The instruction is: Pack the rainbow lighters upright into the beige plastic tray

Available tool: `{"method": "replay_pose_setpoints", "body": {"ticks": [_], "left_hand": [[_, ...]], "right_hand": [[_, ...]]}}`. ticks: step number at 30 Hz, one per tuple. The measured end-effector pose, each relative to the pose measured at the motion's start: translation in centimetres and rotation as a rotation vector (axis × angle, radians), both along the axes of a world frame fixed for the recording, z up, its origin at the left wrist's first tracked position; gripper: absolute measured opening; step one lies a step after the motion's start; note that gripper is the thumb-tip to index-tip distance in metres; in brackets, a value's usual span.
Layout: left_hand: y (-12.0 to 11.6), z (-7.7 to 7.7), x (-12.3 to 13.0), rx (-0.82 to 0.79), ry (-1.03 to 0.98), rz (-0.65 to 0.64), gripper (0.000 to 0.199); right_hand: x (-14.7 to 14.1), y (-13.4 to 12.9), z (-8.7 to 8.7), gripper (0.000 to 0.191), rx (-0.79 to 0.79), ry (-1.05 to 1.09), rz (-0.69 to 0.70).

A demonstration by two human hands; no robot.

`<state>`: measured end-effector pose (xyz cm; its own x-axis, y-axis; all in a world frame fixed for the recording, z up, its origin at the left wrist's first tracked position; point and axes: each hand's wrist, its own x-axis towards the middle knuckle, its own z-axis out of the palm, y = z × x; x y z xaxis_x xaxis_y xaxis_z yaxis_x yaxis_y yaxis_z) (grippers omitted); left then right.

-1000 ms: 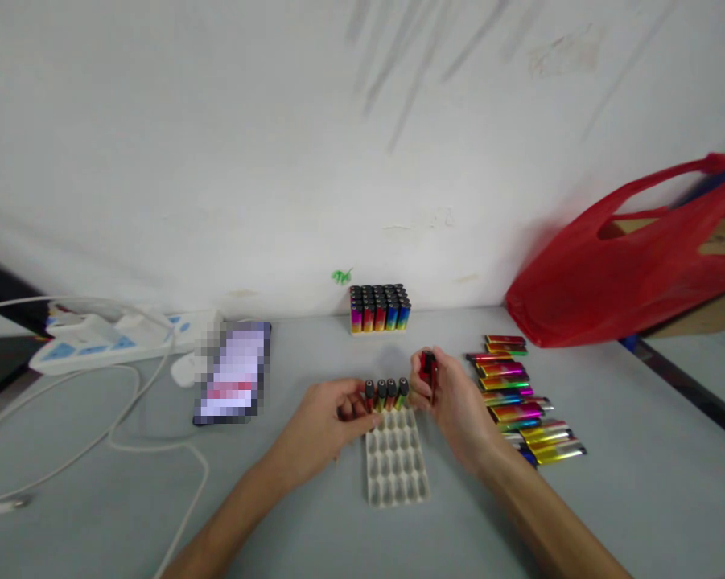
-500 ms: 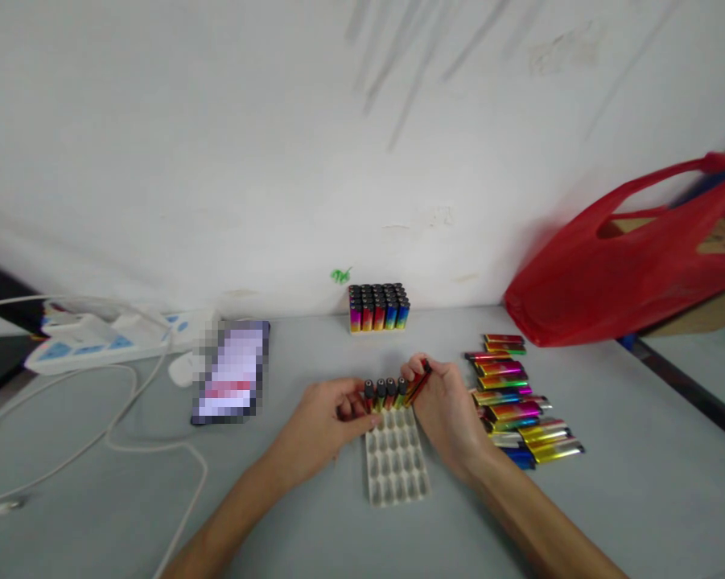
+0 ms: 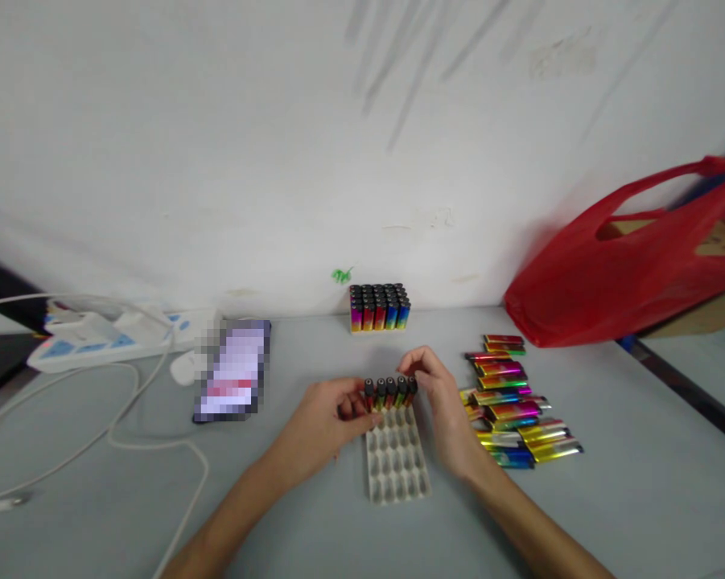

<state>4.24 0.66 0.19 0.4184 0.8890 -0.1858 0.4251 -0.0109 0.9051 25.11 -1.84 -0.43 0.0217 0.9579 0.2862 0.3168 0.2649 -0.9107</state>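
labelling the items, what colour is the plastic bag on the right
The plastic bag is red, seen best in the current head view.

5 black-ended lighters (image 3: pixel 391 394) stand upright at the molded tray's (image 3: pixel 397 464) 12 o'clock, left hand (image 3: pixel 331 414) at the row's 9, right hand (image 3: pixel 443 402) at its 3! Beyond, at 12, a packed lighter block (image 3: pixel 380 314); red bag (image 3: pixel 615 273) at 2!

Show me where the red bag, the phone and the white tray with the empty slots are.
Red bag (image 3: pixel 567 281): head view, on its front side.
Phone (image 3: pixel 235 366): head view, on its blurred screen.
White tray (image 3: pixel 372 500): head view, on its near rim.
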Motion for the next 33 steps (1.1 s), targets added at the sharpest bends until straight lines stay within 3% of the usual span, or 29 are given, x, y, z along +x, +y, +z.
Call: {"method": "replay_pose_setpoints", "body": {"ticks": [3,6,9,14,19,29,33], "left_hand": [[0.0,-0.1,0.0,0.004,0.002,-0.001,0.029],[0.0,-0.2,0.0,0.001,0.002,-0.003,0.029],[0.0,-0.2,-0.1,-0.004,0.004,0.000,0.030],[0.0,-0.1,-0.1,-0.008,0.021,-0.004,0.035],[0.0,-0.4,-0.2,-0.007,0.006,0.001,0.031],[0.0,-0.1,-0.1,0.002,0.006,0.001,0.029],[-0.1,-0.2,-0.1,0.009,0.010,0.005,0.027]], "right_hand": [[0.3,0.1,0.5,0.032,0.043,-0.185,-0.136],[1.2,0.5,0.7,0.032,0.078,-0.629,-0.368],[2.7,1.2,0.6,0.044,-0.018,-0.987,-0.573],[5.7,2.2,0.8,0.056,-0.207,-1.168,-0.744],[6.9,2.5,0.3,0.063,-0.319,-1.184,-0.675],[4.3,2.2,-0.4,0.051,-0.063,-1.062,-0.330],[4.4,2.4,-0.4,0.055,-0.057,-1.062,-0.340]]}}
